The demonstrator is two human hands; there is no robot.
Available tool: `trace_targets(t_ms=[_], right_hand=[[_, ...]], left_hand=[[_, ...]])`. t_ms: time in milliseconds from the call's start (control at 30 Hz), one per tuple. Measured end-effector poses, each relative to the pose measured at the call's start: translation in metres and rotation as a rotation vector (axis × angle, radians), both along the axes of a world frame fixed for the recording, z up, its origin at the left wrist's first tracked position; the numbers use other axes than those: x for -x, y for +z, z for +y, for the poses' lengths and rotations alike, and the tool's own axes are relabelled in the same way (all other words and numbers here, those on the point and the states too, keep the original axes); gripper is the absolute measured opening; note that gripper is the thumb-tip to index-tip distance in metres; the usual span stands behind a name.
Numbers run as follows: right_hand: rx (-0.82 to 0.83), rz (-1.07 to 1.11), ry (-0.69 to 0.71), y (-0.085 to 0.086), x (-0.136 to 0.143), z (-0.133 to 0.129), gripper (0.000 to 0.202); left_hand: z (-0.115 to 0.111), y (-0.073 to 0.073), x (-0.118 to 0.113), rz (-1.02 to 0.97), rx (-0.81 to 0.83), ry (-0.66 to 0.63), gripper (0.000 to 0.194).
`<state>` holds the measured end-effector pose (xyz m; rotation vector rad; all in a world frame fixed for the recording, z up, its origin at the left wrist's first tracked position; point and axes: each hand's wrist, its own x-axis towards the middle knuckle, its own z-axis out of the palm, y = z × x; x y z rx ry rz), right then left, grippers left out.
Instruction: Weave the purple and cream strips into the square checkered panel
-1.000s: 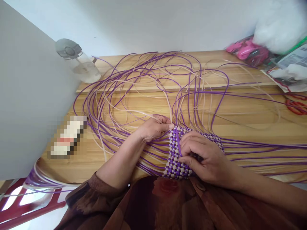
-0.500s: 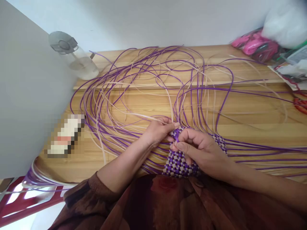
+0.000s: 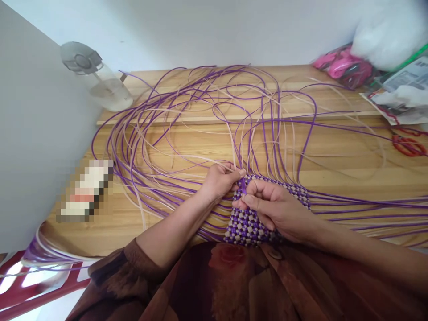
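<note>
The right hand's (image 3: pixel 279 205) fingers pinch a purple strip (image 3: pixel 244 186) at the frame's center; the left hand's (image 3: pixel 219 182) fingers press together at its upper end. The purple-and-beige weave (image 3: pixel 245 225) lies beneath, lower center. Strands (image 3: pixel 187 89) fan across the bench (image 3: pixel 197 145); a bottle (image 3: pixel 109 92) stands upper left.

A square-checkered panel woven from purple and beige strips (image 3: pixel 247 226) is set on the wooden surface (image 3: pixel 197 145); long, loose purple and beige strands (image 3: pixel 182 90) are spread from its sides.
</note>
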<state>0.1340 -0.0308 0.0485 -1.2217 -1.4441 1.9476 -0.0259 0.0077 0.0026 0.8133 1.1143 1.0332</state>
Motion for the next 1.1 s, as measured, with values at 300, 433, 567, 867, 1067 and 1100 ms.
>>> trace_targets(t_ms=[300, 433, 567, 867, 1067, 1100], right_hand=[[-0.238, -0.295, 0.178, 0.029, -0.008, 0.045, 0.028], [-0.387, -0.420, 0.121, 0.029, -0.002, 0.089, 0.025], [-0.412, -0.576, 0.262, 0.015, 0.010, 0.110, 0.028], [-0.382, -0.435, 0.277, 0.006, 0.006, 0.119, 0.035], [-0.279, -0.344, 0.407, 0.006, 0.017, 0.123, 0.030], [-0.369, -0.385, 0.360, 0.005, 0.016, 0.132, 0.028]], left_hand=[[0.003, 0.007, 0.006, -0.095, 0.026, -0.107, 0.043], [0.000, 0.014, 0.008, -0.097, -0.020, -0.131, 0.043], [0.000, 0.014, 0.008, -0.110, -0.016, -0.124, 0.042], [0.000, 0.014, 0.007, -0.112, 0.011, -0.107, 0.037], [0.000, 0.014, 0.008, -0.099, 0.026, -0.096, 0.036], [0.000, 0.014, 0.008, -0.091, 0.033, -0.098, 0.036]])
